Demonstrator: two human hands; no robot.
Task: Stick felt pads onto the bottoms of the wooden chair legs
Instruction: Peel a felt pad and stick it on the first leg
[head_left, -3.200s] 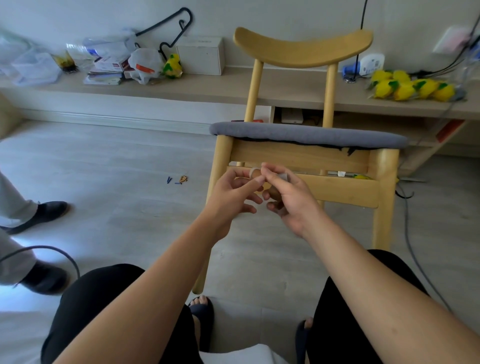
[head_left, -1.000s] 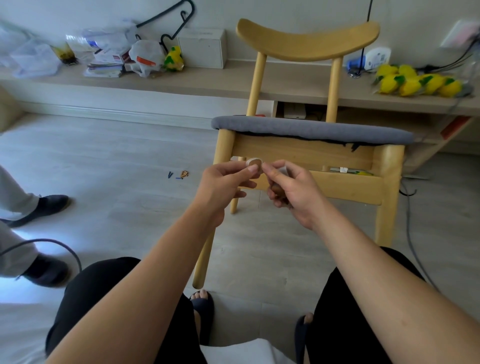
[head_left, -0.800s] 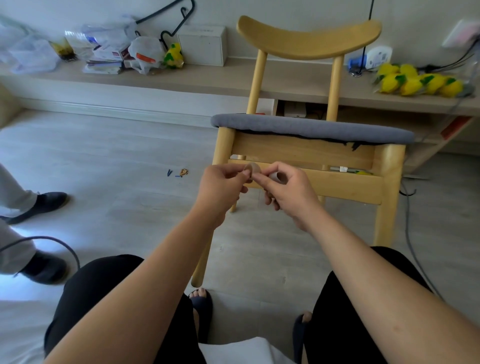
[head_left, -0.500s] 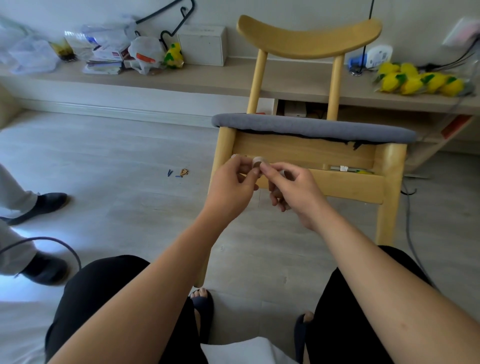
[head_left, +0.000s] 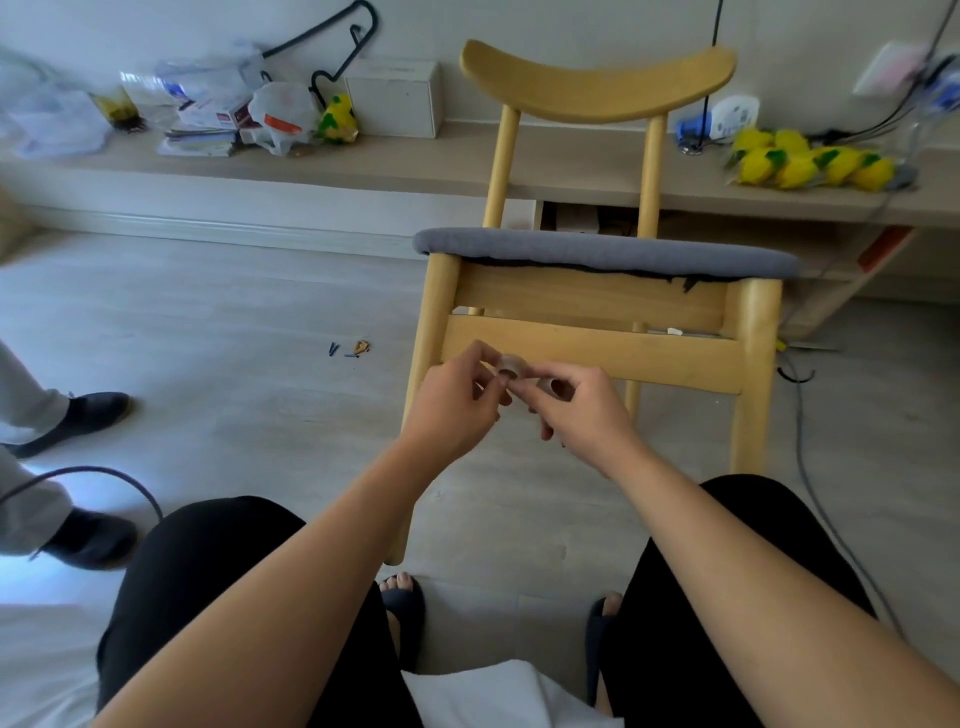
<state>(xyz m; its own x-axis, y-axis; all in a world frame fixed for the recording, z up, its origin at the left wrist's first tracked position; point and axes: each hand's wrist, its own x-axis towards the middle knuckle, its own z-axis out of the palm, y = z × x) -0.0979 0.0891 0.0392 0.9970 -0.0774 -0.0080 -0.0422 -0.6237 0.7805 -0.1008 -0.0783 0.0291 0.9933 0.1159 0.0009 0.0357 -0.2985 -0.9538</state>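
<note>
A wooden chair with a grey seat cushion stands upright on the floor in front of me, all its legs down. Both hands meet in front of its lower front rail. My left hand and my right hand pinch a small round felt pad between their fingertips. A second small round piece shows among my right hand's curled fingers. The chair's front left leg runs down behind my left wrist.
Another person's feet in dark shoes stand at the left, with a dark cable near them. Small bits lie on the floor. A low shelf along the wall carries bags, a box and yellow toys. A cable runs right of the chair.
Both hands have stayed together in front of the chair rail, turning the small pad between the fingertips. They have shifted only slightly. The chair has not moved.
</note>
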